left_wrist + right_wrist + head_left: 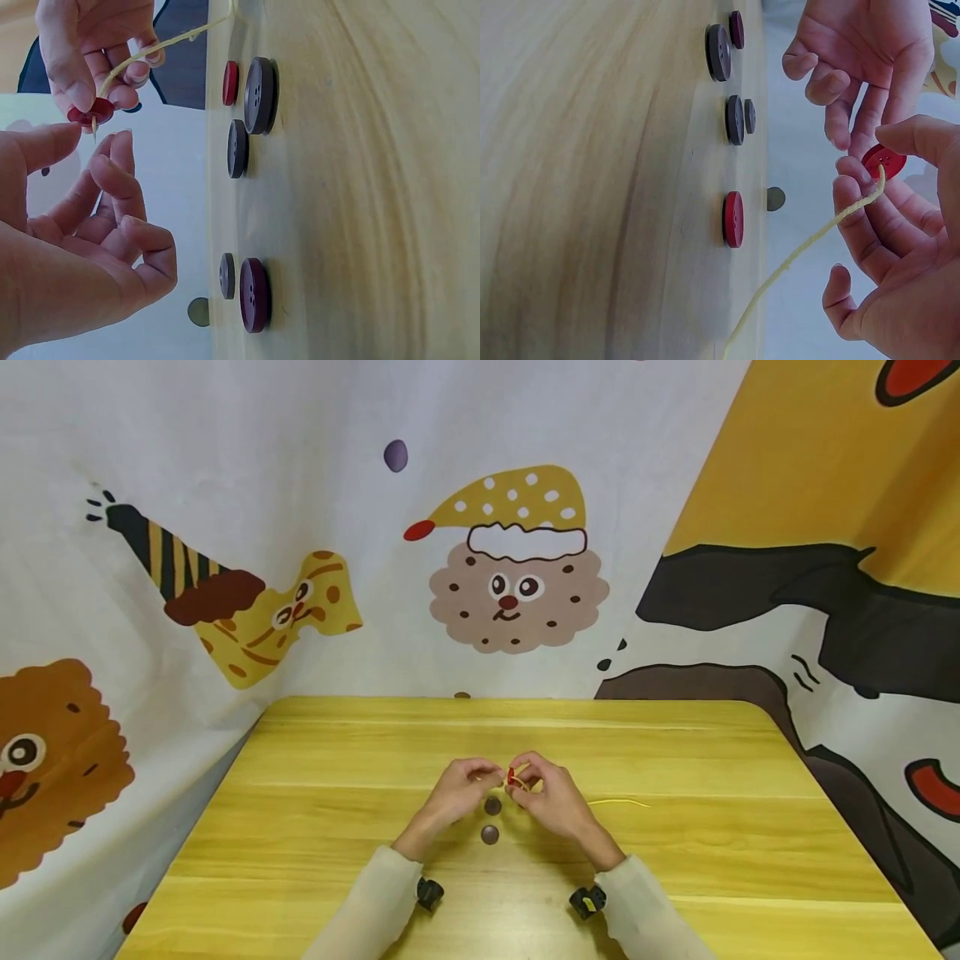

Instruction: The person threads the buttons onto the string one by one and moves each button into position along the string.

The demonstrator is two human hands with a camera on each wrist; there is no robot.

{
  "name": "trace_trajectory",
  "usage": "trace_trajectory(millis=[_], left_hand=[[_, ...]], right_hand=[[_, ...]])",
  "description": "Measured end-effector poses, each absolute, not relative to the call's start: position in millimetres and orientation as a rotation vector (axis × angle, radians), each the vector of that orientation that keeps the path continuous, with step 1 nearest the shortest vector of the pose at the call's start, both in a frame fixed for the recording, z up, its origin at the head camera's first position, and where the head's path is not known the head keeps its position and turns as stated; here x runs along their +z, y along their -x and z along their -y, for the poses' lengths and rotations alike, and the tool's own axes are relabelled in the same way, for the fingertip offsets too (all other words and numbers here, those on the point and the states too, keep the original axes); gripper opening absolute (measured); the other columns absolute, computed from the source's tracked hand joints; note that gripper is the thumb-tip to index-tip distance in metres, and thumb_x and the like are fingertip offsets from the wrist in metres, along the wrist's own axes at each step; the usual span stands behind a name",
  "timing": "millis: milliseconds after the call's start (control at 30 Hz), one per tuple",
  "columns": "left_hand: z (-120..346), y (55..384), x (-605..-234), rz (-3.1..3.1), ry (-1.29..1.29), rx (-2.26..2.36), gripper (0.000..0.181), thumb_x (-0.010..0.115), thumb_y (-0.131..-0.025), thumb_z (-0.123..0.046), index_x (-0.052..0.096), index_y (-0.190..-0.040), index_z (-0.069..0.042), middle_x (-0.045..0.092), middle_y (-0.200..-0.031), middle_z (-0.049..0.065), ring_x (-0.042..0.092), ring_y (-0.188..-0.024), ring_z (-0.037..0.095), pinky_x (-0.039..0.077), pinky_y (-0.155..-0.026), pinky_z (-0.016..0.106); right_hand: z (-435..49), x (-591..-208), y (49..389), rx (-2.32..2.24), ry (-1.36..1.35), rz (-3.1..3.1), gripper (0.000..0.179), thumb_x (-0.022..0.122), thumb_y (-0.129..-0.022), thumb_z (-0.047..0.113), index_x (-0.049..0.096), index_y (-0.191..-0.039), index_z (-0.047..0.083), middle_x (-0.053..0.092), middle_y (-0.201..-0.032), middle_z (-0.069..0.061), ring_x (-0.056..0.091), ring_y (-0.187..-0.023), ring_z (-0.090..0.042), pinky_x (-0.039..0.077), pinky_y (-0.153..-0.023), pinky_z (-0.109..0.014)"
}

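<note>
Above the table, my right hand (557, 795) pinches a small red button (891, 160) between thumb and finger. A yellow cord (808, 241) runs to a hole in this button. Its short tip pokes out on the far side in the left wrist view. Just left of it is my left hand (456, 790), its thumb tip beside the red button (102, 110) and its other fingers loosely bent. The left hand's fingers stand apart around the cord tip, gripping nothing. On the right, the cord's tail (618, 802) trails over the wood.
The wooden table (315, 827) carries several loose buttons below the hands: a red button (734, 219), a large dark button (259, 95), a maroon button (255, 295) and smaller grey ones. A printed cloth (322, 468) hangs behind the table.
</note>
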State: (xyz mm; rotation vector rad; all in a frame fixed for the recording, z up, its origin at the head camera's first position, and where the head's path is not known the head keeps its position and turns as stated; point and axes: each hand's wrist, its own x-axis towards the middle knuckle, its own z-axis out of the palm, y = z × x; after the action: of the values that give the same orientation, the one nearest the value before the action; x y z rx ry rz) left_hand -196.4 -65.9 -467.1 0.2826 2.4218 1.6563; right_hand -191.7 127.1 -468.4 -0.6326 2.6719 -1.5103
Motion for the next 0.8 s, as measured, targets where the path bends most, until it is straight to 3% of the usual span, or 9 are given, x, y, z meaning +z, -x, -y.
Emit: trace_trajectory(millis=[333, 800], left_hand=[[63.4, 195.0, -467.5, -2.460, -0.303, 1.653, 0.017, 0.062, -0.098, -0.024, 0.074, -0.101, -0.012, 0.070, -0.099, 0.001, 0.058, -0.084, 0.014, 0.046, -0.071, 0.031], [66.2, 195.6, -469.2, -2.429, -0.298, 1.681, 0.020, 0.063, -0.098, -0.023, 0.072, -0.102, -0.007, 0.069, -0.096, 0.003, 0.059, -0.080, 0.021, 0.045, -0.060, 0.028]], right_hand=[[-128.1, -469.9, 191.2, -1.537, 0.648, -2.640, 0.028, 0.071, -0.088, 0.005, 0.061, -0.113, 0.005, 0.071, -0.087, -0.004, 0.062, -0.070, -0.018, 0.044, -0.052, -0.024], [-128.3, -472.1, 193.3, -1.524, 0.628, -2.640, 0.029, 0.074, -0.086, 0.005, 0.060, -0.112, 0.002, 0.073, -0.089, -0.006, 0.066, -0.077, -0.015, 0.049, -0.062, -0.025]])
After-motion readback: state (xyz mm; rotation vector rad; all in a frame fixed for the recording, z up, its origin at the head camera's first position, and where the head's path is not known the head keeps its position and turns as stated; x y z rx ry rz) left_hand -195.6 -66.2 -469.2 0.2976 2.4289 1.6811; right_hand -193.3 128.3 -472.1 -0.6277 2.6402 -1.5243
